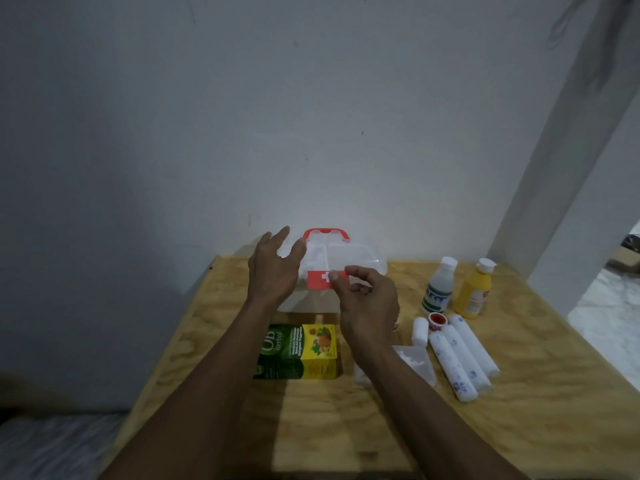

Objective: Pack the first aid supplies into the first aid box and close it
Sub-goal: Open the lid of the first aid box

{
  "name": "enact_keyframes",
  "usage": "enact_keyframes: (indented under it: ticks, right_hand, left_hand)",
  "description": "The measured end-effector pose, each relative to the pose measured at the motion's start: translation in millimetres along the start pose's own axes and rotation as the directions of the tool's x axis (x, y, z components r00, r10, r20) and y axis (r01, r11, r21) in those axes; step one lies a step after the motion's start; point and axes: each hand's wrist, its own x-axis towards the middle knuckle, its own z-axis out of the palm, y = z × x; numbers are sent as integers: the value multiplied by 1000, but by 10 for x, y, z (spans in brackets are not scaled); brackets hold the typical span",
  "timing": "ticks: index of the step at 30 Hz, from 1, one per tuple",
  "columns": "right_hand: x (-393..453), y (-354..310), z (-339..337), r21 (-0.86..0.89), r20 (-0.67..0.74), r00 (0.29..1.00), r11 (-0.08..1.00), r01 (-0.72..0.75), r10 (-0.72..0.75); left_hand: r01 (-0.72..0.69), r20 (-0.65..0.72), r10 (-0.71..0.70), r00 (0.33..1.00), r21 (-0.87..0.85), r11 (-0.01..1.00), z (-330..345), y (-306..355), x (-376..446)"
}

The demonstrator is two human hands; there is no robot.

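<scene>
The right hand (367,299) has its thumb and forefinger pinched together at the red latch (323,280) on the front of the first aid box (349,259), though whether it truly grips the latch or only touches it I cannot tell. The left hand (273,271) is spread, fingers apart, at the box's left side, its thumb against the clear lid and nothing held.

The box stands at the far edge of the counter (519,393), close to the wall, its red handle (325,232) up and its lid seemingly still shut. None of the supplies look packed: the green and yellow carton (298,353) lies just near of the box, the white rolls (460,358) to the right, and the white bottle (439,285) and yellow bottle (473,292) stand far right.

The risk, as I judge it, lies in the latch. The box is light and probably empty, so a hard pull with the left hand merely resting could drag or tip it toward the near side instead of freeing the lid. A sudden release could also jolt the right elbow into the bottles, which are tall and would topple easily.
</scene>
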Motion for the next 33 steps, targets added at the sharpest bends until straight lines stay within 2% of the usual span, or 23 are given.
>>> enact_keyframes:
  ticks: [3,6,9,11,13,19,26,30,33]
  right_hand:
    - [74,-20,-140,-93,170,975,983,161,-143]
    - [220,-38,-197,-188,289,917,923,336,-275]
    - [392,-22,-205,-320,378,826,778,541,-419]
    - [487,-33,-219,-417,424,773,656,629,-472]
    - [547,-63,-248,-445,455,736,588,675,-501]
    - [582,-129,-266,-410,477,715,590,695,-511]
    - [753,-459,-200,-406,404,766,652,640,-500]
    - [1034,-732,-100,-361,354,807,728,583,-472]
    - [1292,-857,35,-367,342,830,751,549,-441]
  left_hand:
    - [-3,4,3,1000,8,1000,-8,7,-16]
    - [-5,9,5,1000,5,1000,-8,11,-21]
    - [-12,21,12,1000,15,1000,-14,16,-22]
    - [-20,34,19,999,28,999,-21,18,-23]
    - [-22,45,20,999,47,999,-31,23,-17]
    - [29,36,-29,999,1,1000,-85,86,-53]
    - [117,61,-109,992,-158,981,-172,80,-101]
    - [105,99,-97,990,-81,991,-172,73,-99]
    - [-11,108,9,994,12,1000,-155,52,-52]
